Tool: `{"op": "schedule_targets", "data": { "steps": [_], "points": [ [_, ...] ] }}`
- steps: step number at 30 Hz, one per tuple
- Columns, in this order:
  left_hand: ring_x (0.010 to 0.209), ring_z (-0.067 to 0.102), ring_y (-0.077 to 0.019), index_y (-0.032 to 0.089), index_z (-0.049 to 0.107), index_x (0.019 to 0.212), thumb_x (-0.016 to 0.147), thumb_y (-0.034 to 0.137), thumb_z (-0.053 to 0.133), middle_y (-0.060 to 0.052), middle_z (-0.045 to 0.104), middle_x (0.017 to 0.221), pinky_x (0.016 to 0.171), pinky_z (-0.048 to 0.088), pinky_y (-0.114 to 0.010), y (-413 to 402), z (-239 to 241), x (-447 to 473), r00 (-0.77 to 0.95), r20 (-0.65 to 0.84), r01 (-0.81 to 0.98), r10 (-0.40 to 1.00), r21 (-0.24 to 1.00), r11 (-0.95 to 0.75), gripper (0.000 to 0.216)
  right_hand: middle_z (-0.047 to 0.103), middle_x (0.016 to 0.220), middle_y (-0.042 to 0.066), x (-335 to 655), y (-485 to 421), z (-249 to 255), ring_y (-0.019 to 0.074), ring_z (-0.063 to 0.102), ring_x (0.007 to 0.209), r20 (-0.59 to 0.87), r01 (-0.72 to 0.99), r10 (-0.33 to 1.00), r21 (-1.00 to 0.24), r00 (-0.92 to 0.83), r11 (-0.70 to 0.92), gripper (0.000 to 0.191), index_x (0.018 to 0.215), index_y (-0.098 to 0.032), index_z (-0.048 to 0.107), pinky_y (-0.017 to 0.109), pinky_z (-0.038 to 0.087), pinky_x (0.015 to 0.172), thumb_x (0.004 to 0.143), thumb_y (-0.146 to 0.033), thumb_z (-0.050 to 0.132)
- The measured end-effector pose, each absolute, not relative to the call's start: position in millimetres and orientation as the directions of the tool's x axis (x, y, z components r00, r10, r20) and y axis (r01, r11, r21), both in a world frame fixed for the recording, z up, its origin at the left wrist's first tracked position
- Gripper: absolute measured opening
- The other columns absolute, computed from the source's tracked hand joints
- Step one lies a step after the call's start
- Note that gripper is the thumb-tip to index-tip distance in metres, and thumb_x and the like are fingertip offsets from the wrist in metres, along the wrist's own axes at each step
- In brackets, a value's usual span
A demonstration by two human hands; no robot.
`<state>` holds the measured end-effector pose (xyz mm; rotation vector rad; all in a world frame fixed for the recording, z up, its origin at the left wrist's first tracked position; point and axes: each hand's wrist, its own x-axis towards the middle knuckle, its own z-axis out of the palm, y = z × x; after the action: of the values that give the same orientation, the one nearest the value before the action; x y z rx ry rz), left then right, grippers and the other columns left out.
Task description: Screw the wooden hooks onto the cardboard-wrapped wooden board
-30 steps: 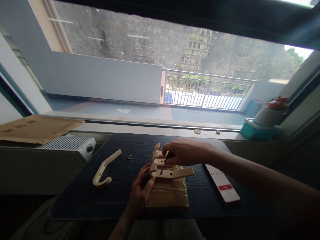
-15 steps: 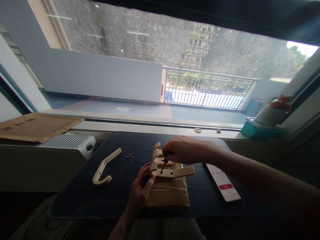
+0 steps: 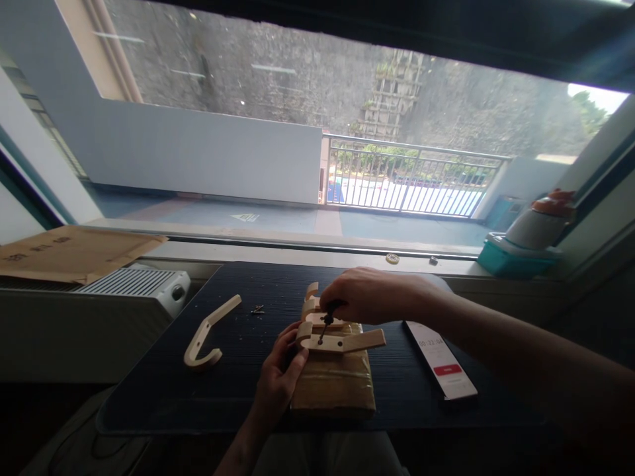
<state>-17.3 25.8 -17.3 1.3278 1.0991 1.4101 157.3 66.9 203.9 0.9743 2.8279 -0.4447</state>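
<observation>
A pale wooden hook [image 3: 364, 340] lies across a brown, tape-wrapped block [image 3: 332, 383]. My right hand [image 3: 347, 297] is closed around a dark-handled screwdriver [image 3: 326, 325], whose tip meets one of the hook's two holes. From the left, my left hand [image 3: 282, 370] grips the hook's curved end and the block's edge, thumb on the near side. Behind, more wooden hooks [image 3: 311, 304] sit on the block, partly hidden by my right hand. A loose wooden hook [image 3: 198, 344] rests on the table to the left. Several small screws [image 3: 256, 309] lie between it and the block.
The dark table [image 3: 198, 403] stands against a window sill. A phone [image 3: 444, 363] with a running timer lies to the right, beneath my right forearm. At left, a cardboard sheet [image 3: 74, 251] covers part of a radiator [image 3: 129, 281]. A tape roll [image 3: 392, 258] and a teal box [image 3: 516, 256] are on the sill.
Both hands, the screwdriver and the hook keep nearly the same place. My right hand has shifted very slightly. The phone's timer has advanced.
</observation>
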Motion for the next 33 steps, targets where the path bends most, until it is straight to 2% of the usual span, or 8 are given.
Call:
{"op": "schedule_targets", "data": {
  "steps": [7, 12, 17, 22, 28, 33],
  "points": [
    [0.117, 0.052, -0.0256, 0.023, 0.057, 0.112, 0.081, 0.033, 0.058, -0.007, 0.05, 0.132, 0.098, 0.041, -0.033, 26, -19, -18, -0.034, 0.218, -0.015, 0.975, 0.976, -0.219, 0.033, 0.064, 0.079, 0.001, 157, 70, 198, 0.0089, 0.049, 0.062, -0.213, 0.645, 0.609, -0.26, -0.764, 0.719, 0.019, 0.091, -0.016, 0.065, 0.022, 0.033, 0.055, 0.083, -0.022, 0.049],
    [0.117, 0.052, -0.0266, 0.022, 0.056, 0.114, 0.081, 0.034, 0.058, -0.008, 0.052, 0.13, 0.1, 0.039, -0.036, 26, -18, -18, -0.027, 0.208, -0.029, 0.978, 0.978, -0.208, 0.035, 0.064, 0.077, 0.002, 154, 70, 197, 0.0098, 0.049, 0.061, -0.214, 0.666, 0.632, -0.213, -0.745, 0.715, 0.023, 0.091, -0.015, 0.065, 0.023, 0.033, 0.053, 0.085, -0.028, 0.046],
    [0.117, 0.052, -0.0277, 0.021, 0.056, 0.114, 0.08, 0.035, 0.059, -0.009, 0.051, 0.131, 0.099, 0.04, -0.038, 27, -18, -17, -0.031, 0.201, -0.039, 0.979, 0.979, -0.202, 0.037, 0.065, 0.088, 0.003, 156, 68, 204, 0.0113, 0.052, 0.068, -0.244, 0.667, 0.621, -0.236, -0.745, 0.707, 0.028, 0.106, -0.019, 0.063, 0.022, 0.034, 0.054, 0.081, -0.027, 0.053],
    [0.115, 0.053, -0.027, 0.021, 0.057, 0.113, 0.079, 0.035, 0.06, -0.009, 0.05, 0.132, 0.098, 0.042, -0.036, 26, -17, -18, -0.03, 0.198, -0.032, 0.98, 0.979, -0.199, 0.036, 0.065, 0.083, 0.001, 158, 69, 208, 0.009, 0.051, 0.065, -0.258, 0.631, 0.577, -0.255, -0.775, 0.733, 0.022, 0.094, -0.016, 0.066, 0.022, 0.035, 0.055, 0.082, -0.016, 0.048],
    [0.115, 0.053, -0.0269, 0.02, 0.058, 0.112, 0.079, 0.035, 0.06, -0.009, 0.05, 0.131, 0.098, 0.041, -0.036, 25, -14, -17, -0.053, 0.184, -0.021, 0.982, 0.982, -0.185, 0.036, 0.064, 0.079, 0.002, 155, 74, 199, 0.009, 0.049, 0.063, -0.246, 0.64, 0.591, -0.267, -0.768, 0.721, 0.02, 0.089, -0.015, 0.064, 0.022, 0.034, 0.055, 0.084, -0.022, 0.047],
    [0.116, 0.052, -0.028, 0.02, 0.058, 0.113, 0.079, 0.035, 0.06, -0.01, 0.053, 0.129, 0.099, 0.041, -0.038, 25, -15, -17, -0.059, 0.19, -0.029, 0.98, 0.981, -0.192, 0.037, 0.061, 0.073, 0.002, 153, 74, 197, 0.0088, 0.046, 0.058, -0.225, 0.647, 0.608, -0.222, -0.762, 0.729, 0.022, 0.085, -0.014, 0.062, 0.023, 0.032, 0.051, 0.085, -0.028, 0.046]
  ]
}}
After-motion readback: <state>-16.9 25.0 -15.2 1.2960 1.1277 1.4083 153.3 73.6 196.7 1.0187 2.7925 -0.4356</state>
